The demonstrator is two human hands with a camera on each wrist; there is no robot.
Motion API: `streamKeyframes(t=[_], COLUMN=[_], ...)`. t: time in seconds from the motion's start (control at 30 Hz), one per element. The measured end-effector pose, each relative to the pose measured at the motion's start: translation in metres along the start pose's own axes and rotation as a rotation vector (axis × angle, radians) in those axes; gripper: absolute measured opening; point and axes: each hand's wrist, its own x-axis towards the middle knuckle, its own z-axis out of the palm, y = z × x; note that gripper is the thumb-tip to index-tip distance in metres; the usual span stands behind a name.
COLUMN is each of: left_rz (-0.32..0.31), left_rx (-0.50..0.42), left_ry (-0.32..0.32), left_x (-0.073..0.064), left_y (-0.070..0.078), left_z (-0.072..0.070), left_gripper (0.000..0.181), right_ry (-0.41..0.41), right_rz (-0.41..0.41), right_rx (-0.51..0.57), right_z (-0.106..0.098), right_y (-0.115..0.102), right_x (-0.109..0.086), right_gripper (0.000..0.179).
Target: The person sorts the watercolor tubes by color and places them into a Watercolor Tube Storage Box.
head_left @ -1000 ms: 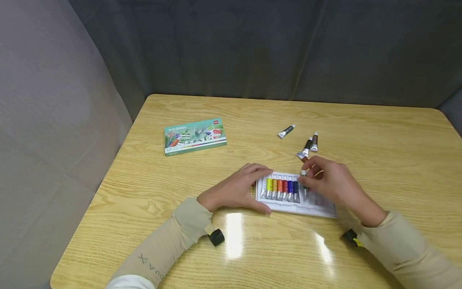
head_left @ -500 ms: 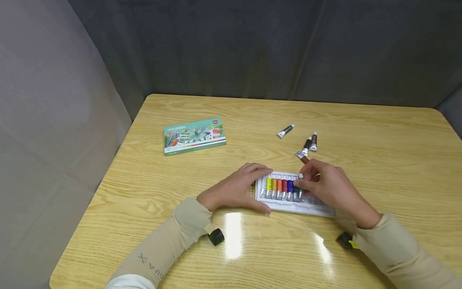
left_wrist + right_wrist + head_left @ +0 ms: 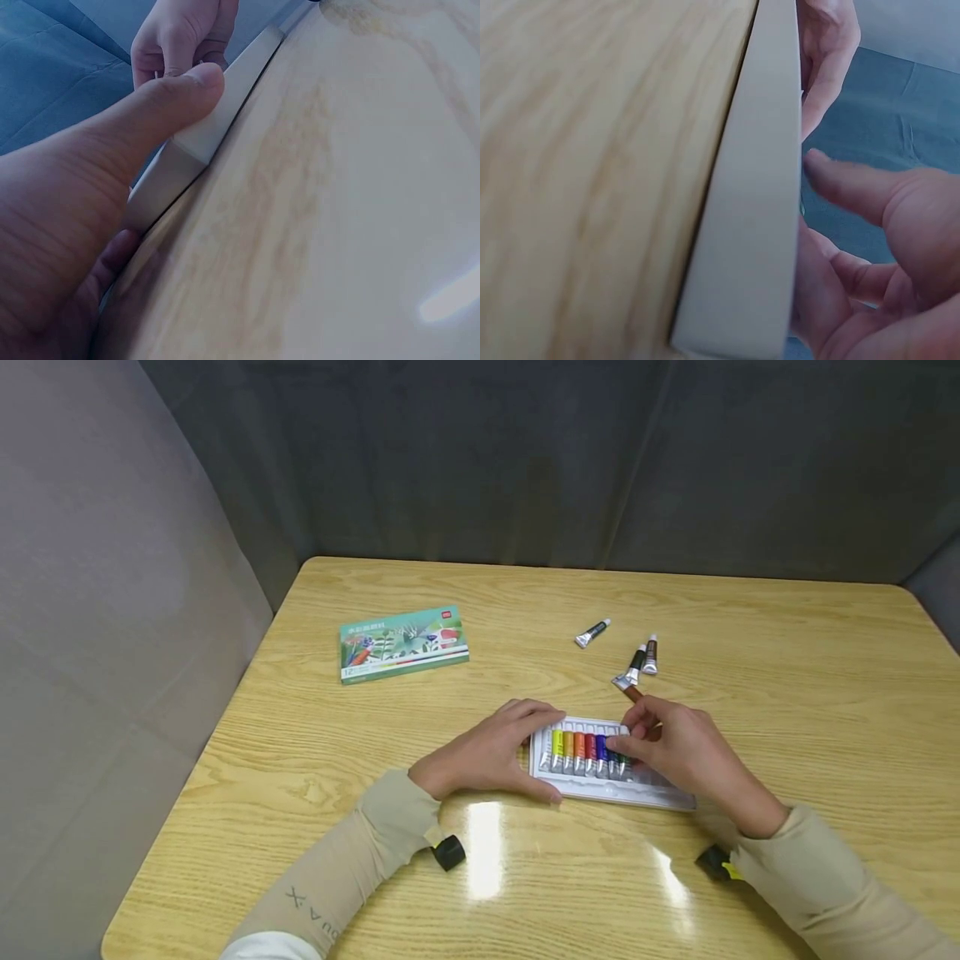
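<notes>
A white plastic tray of small paint tubes lies flat on the table, with a row from white through yellow, orange, red and blue to green. My left hand grips its left end, thumb along the near wall and fingers at the far one. My right hand pinches a green paint tube beside the dark blue one, down in the row. Its thumb and fingers cover the upper part of that tube. In the right wrist view, the tray wall hides the fingertips' contact.
Beyond the tray lie loose paint tubes: a dark green one, a black one, a dark brown one and a reddish-brown one close to my right fingers. A green printed paint box lies at the back left.
My right hand has moved slightly left and down, bringing the green paint tube from above the tray into the row beside the dark blue tube. The left hand has stayed put.
</notes>
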Motion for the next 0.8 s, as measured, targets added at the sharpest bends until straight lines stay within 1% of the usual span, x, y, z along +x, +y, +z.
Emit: streamKeyframes(t=[0.23,0.5,0.8], left_rz=[0.0,0.0,-0.009], left_rx=[0.0,0.008,-0.001], left_ry=[-0.001,0.001,-0.003], left_x=[-0.0003,0.0003,-0.0003], left_y=[0.0001,-0.0002,0.0006], left_z=[0.0,0.0007,-0.0004], left_gripper=[0.11,0.111,0.111], right_ry=[-0.005,-0.002,0.031], right_rz=[-0.014,0.011,-0.016], right_rx=[0.011,-0.01,-0.033], right_z=[-0.0001,-0.0007,0.0007], right_y=[-0.0009,-0.0023,-0.0035], right_x=[-0.0009,-0.0031,-0.0044], right_gripper=[0.031,0.022,0.02])
